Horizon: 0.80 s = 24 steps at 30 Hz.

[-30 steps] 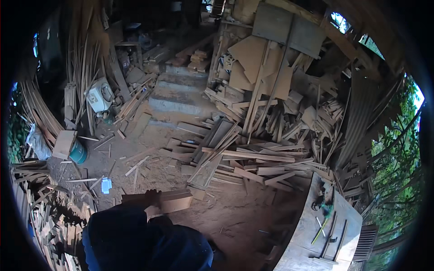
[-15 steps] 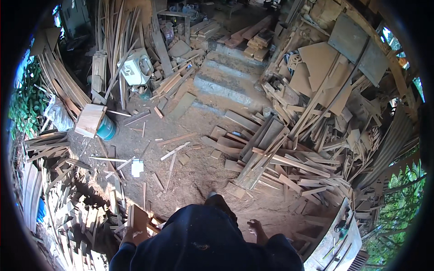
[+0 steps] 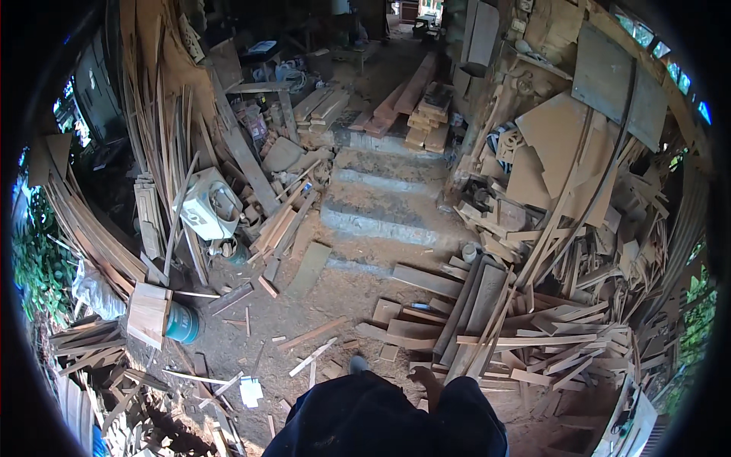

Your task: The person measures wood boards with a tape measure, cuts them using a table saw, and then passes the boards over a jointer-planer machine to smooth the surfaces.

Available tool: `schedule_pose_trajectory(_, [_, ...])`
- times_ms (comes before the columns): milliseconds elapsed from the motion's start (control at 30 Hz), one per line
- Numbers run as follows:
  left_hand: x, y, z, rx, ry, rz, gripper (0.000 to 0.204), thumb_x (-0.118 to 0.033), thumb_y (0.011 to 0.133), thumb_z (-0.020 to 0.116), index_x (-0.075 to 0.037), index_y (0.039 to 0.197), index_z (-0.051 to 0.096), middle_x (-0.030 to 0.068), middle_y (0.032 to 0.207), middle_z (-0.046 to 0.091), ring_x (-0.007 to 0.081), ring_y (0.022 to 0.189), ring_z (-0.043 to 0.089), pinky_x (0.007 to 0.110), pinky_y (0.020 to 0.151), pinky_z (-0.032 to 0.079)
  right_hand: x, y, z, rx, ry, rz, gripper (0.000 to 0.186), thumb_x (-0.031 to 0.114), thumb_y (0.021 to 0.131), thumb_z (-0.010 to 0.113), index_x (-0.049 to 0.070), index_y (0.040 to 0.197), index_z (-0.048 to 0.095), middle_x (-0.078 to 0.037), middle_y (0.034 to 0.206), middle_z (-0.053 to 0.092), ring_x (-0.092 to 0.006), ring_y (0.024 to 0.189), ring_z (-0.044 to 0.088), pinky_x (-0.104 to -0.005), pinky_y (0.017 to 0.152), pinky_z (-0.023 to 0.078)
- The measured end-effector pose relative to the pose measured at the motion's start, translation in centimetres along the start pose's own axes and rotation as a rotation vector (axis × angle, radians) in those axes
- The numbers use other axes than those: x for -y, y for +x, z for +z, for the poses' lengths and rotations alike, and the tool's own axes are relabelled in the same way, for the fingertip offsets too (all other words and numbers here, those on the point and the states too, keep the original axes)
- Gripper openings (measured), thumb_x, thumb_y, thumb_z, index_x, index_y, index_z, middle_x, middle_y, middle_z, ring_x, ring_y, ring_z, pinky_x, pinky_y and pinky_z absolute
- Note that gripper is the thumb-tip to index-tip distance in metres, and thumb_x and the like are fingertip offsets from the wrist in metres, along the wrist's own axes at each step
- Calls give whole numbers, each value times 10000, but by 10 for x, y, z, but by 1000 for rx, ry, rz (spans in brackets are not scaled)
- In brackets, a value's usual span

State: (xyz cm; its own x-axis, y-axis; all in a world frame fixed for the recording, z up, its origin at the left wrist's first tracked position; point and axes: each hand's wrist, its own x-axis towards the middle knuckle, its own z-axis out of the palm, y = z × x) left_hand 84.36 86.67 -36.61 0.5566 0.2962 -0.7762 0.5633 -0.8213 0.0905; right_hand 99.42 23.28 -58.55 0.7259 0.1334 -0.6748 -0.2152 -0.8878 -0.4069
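My right hand (image 3: 428, 378) hangs in front of my dark sleeve at the lower middle, holding nothing, its loosely bent fingers apart. Nearest to it are the scrap boards (image 3: 403, 329) lying on the dirt ground ahead. One of my shoes (image 3: 359, 365) shows just past my dark clothing. My left hand is out of the picture, hidden below or behind my body, so whatever it holds cannot be seen.
Concrete steps (image 3: 377, 222) rise ahead toward stacked planks (image 3: 430, 114). Loose timber (image 3: 533, 335) is heaped at right. At left stand a teal bucket (image 3: 183, 324) with a board on it and a white plastic appliance shell (image 3: 207, 204). Offcuts and sticks (image 3: 312, 356) litter the ground.
The view has tilted up and I have moved forward, closer to the steps. My left hand, which held a brown wooden board, has dropped out of view. My right hand stays empty.
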Motion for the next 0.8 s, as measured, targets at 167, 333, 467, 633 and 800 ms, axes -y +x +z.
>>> schedule_pose_trajectory(167, [-74, 90, -101, -29, 52, -51, 976, -653, 606, 889, 30, 1260, 646, 236, 1309, 625, 352, 1228, 610, 436, 1051, 481, 176, 140, -162, -37, 15, -130, 573, 498, 866, 683, 104, 1281, 664, -203, 1203, 702, -379, 1116, 671, -462, 987, 520])
schedule_pose_trajectory(333, [-190, 231, -174, -19, 111, 6, 931, -652, 618, 882, 14, 1233, 672, 232, 1265, 655, 353, 1189, 636, 436, 1027, 496, 260, 247, -344, -239, 142, -233, 483, 416, 894, 690, 121, 1275, 649, -225, 1120, 710, -401, 1071, 672, -487, 933, 534])
schedule_pose_trajectory(467, [-297, 365, -260, -59, 154, 31, 895, -652, 627, 877, 2, 1211, 693, 230, 1229, 680, 354, 1159, 657, 436, 1008, 507, 245, 370, -483, -318, 85, -151, 518, 401, 904, 694, 114, 1331, 631, -197, 1166, 723, -357, 1096, 690, -449, 953, 538])
schedule_pose_trajectory(633, [-456, 496, -378, 8, 208, 122, 859, -664, 628, 871, -13, 1169, 724, 215, 1182, 710, 348, 1132, 674, 433, 992, 514, 130, 444, -570, -693, 298, 325, 515, 434, 836, 707, 144, 1261, 693, -183, 1112, 736, -361, 1065, 697, -447, 959, 542])
schedule_pose_trajectory(800, [-506, 550, -555, 339, 366, -46, 1048, -883, 573, 717, -105, 1275, 696, 143, 1333, 656, 320, 1259, 614, 436, 1048, 502, 190, 484, -562, -61, 226, 282, 503, 478, 825, 759, 110, 1167, 738, -181, 1098, 739, -342, 1016, 704, -426, 890, 550])
